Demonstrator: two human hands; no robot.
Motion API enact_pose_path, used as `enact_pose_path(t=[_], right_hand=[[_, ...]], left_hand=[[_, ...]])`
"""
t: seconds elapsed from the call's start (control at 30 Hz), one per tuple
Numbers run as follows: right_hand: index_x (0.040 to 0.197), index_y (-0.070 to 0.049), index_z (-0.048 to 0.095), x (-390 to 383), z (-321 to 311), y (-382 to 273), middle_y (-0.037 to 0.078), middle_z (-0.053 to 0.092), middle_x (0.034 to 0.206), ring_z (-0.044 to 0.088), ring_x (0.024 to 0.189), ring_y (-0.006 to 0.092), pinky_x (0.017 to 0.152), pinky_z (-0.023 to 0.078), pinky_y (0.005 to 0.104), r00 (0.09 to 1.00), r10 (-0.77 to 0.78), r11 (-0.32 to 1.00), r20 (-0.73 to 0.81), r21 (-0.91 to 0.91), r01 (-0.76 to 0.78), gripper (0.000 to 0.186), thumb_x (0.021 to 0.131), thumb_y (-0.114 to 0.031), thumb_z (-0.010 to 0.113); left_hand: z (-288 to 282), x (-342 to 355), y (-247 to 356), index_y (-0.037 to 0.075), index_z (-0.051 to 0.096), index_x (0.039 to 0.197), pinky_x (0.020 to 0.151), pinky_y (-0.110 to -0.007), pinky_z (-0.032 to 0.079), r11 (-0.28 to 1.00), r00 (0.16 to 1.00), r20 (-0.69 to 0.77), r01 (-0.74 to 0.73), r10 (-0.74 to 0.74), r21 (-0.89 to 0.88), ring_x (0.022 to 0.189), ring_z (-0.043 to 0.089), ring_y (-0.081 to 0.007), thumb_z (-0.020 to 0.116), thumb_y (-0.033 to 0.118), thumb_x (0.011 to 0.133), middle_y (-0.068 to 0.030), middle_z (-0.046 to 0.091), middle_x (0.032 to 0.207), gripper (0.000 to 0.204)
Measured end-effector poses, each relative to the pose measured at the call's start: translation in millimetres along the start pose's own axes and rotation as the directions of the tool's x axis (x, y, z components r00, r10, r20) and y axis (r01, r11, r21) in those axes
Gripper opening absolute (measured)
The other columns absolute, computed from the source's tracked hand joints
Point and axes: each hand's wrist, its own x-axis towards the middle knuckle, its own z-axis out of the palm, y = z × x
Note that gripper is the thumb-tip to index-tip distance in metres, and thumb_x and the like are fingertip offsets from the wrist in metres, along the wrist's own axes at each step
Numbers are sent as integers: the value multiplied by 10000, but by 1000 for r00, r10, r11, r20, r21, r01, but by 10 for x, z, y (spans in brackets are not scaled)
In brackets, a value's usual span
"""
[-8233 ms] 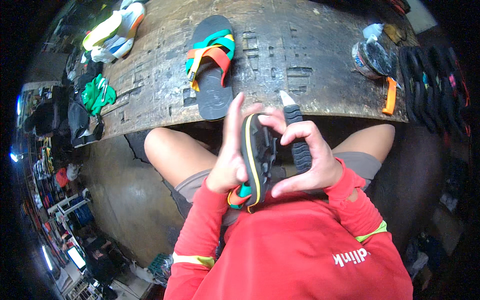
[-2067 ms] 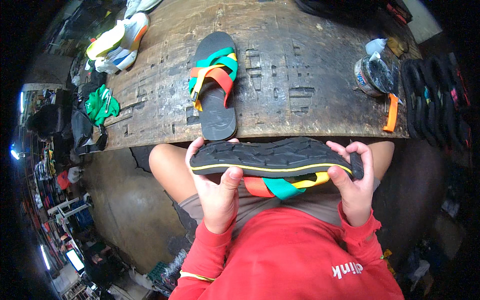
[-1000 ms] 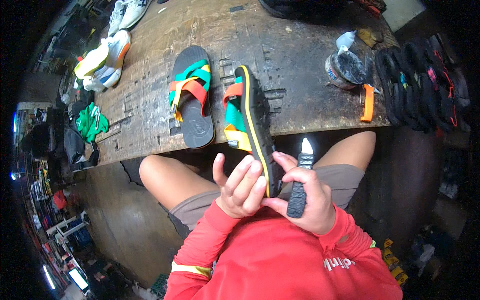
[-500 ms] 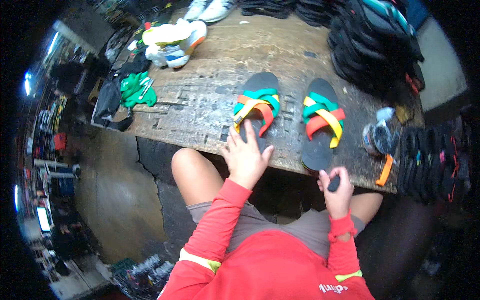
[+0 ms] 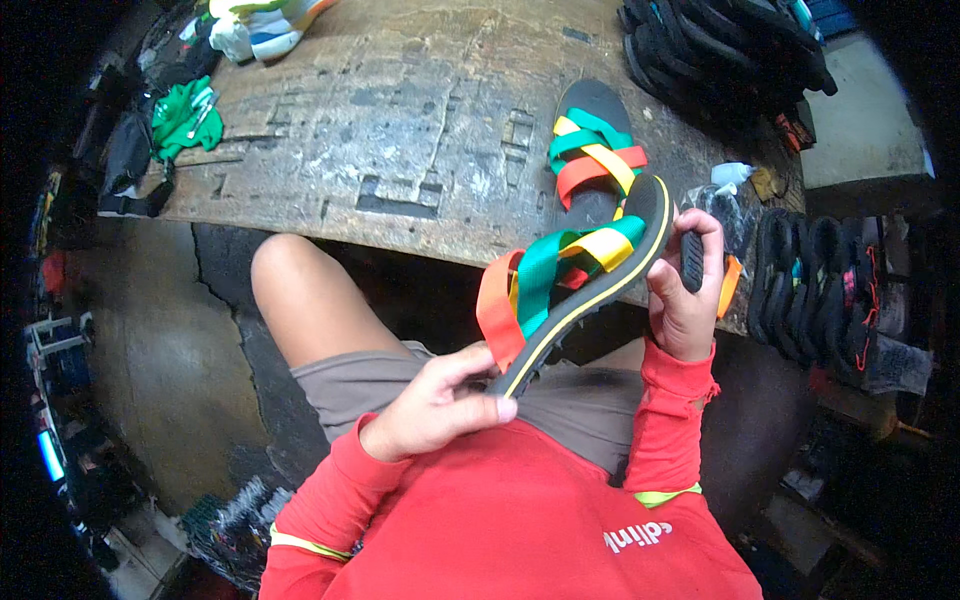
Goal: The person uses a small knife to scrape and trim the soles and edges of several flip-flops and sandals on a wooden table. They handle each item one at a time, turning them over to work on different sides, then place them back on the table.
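Note:
My left hand [image 5: 430,398] grips one end of a sandal [image 5: 537,290], thumb along its edge. The sandal is tilted up on its side in front of my body, showing a black sole with a yellow line and crossed green, yellow and orange straps. In my right hand [image 5: 685,310] is a small black ridged piece [image 5: 691,262], held under curled fingers beside the sandal's raised end. Whether that hand also touches the sole, I cannot tell. A matching second sandal [image 5: 592,103] lies on the worn wooden table [image 5: 400,110], its near end hidden behind the raised one.
Stacked black footwear [image 5: 720,55] stands at the back right. More black sandals [image 5: 810,285] line the table's right side, near an orange strip [image 5: 731,285] and a white bottle-like item [image 5: 731,175]. Green cloth [image 5: 188,118] and a white shoe [image 5: 268,32] lie at left.
My left hand has picked up the left sandal from the table and brought it toward my body, tilted. My right hand has risen beside it, still with the black piece. The view has shifted.

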Motion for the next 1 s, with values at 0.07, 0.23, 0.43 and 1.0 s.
enact_pose_path(t=[0.07, 0.23, 0.43, 1.0], right_hand=[[1251, -76, 430, -37, 16, -49, 184, 461, 1432, 491, 1307, 250, 1112, 392, 367, 1000, 12, 1000, -22, 10, -12, 619, 808, -103, 863], [1261, -79, 470, -96, 30, -77, 54, 559, 1209, 562, 1115, 156, 979, 461, 275, 997, -20, 1000, -77, -12, 19, 587, 820, -107, 857], [1265, -77, 469, -128, 15, -73, 54, 555, 1215, 555, 1110, 157, 988, 448, 285, 996, -30, 998, -89, -48, 26, 598, 823, -157, 864], [1206, -98, 385, -187, -11, -201, 343, 280, 1574, 392, 1447, 350, 1112, 482, 491, 999, -16, 997, 36, -80, 19, 790, 645, -28, 938]], left_hand=[[8, 45, -14, -10, 633, 1273, 874, -291, 497, 999, 999, -10, 33, -33, -15, 995, 623, -132, 632, 295, 969, -65, 681, 1134, 431], [82, 95, -2, -3, 679, 1190, 848, -283, 476, 997, 998, -16, 54, -55, -59, 943, 607, -114, 556, 350, 1039, -42, 681, 1050, 404], [35, 99, 22, -15, 680, 1197, 869, -287, 476, 989, 990, -13, 141, -141, -48, 961, 614, -128, 552, 357, 1030, -62, 692, 1074, 427], [-24, 148, -352, 0, 458, 1464, 973, -357, 511, 968, 994, 61, 107, -96, -229, 1152, 620, -217, 685, 316, 908, -136, 606, 1324, 678]])
